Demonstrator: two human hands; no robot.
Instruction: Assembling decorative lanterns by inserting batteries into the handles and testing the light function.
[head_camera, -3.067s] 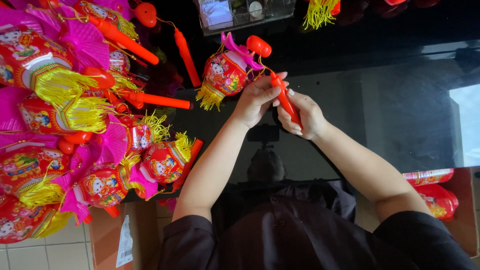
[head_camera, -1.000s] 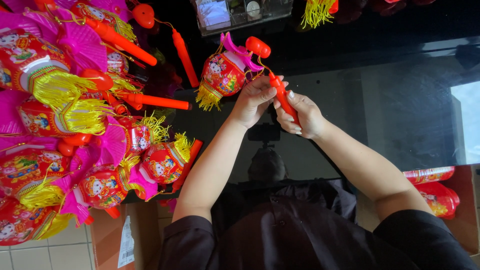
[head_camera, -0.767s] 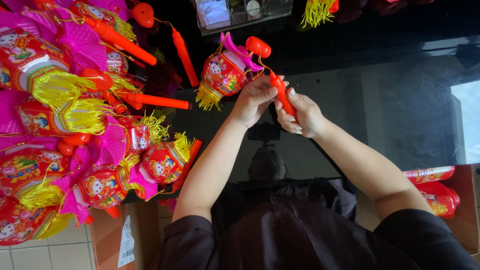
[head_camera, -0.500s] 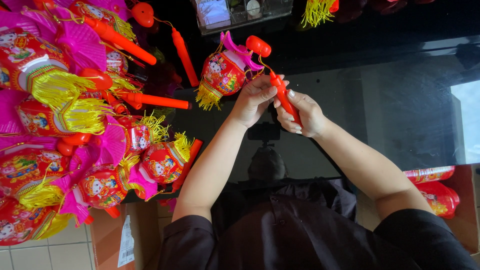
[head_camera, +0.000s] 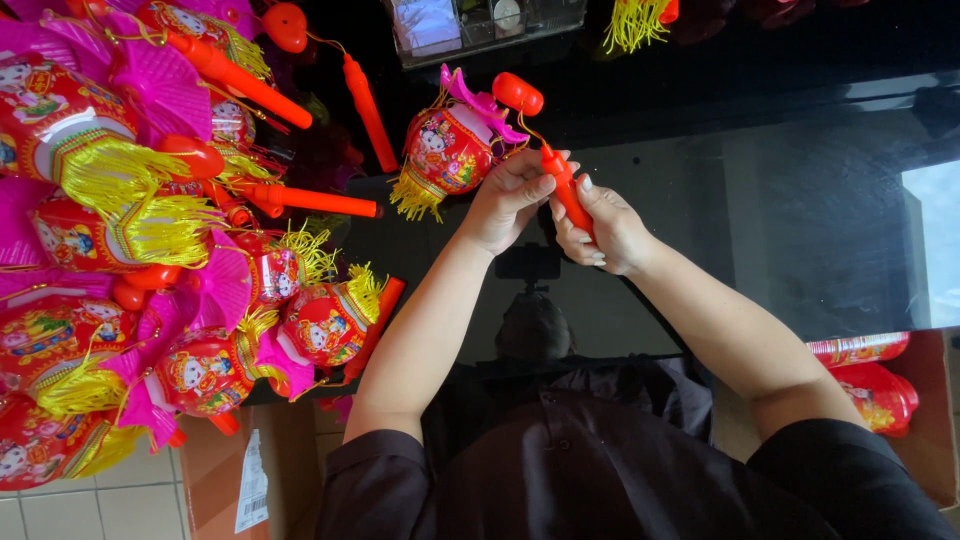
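My left hand (head_camera: 510, 200) and my right hand (head_camera: 603, 225) both grip a red plastic stick handle (head_camera: 566, 187) over a glossy black table (head_camera: 780, 180). A thin cord runs from the stick's top to a red knob (head_camera: 517, 93) and a small red toy lantern (head_camera: 447, 148) with pink trim and a yellow tassel. The lantern lies on the table just left of my left hand. The fingers of both hands are curled around the stick, and its lower end is hidden in my right palm.
A big pile of similar red, pink and yellow lanterns (head_camera: 140, 250) with red sticks fills the left side. A clear plastic box (head_camera: 470, 20) sits at the far edge. More red lanterns lie in a cardboard box (head_camera: 880, 370) at right. Another cardboard box (head_camera: 250, 470) stands below left.
Both hands stay on the red stick with only slight shifts; the lantern has barely moved.
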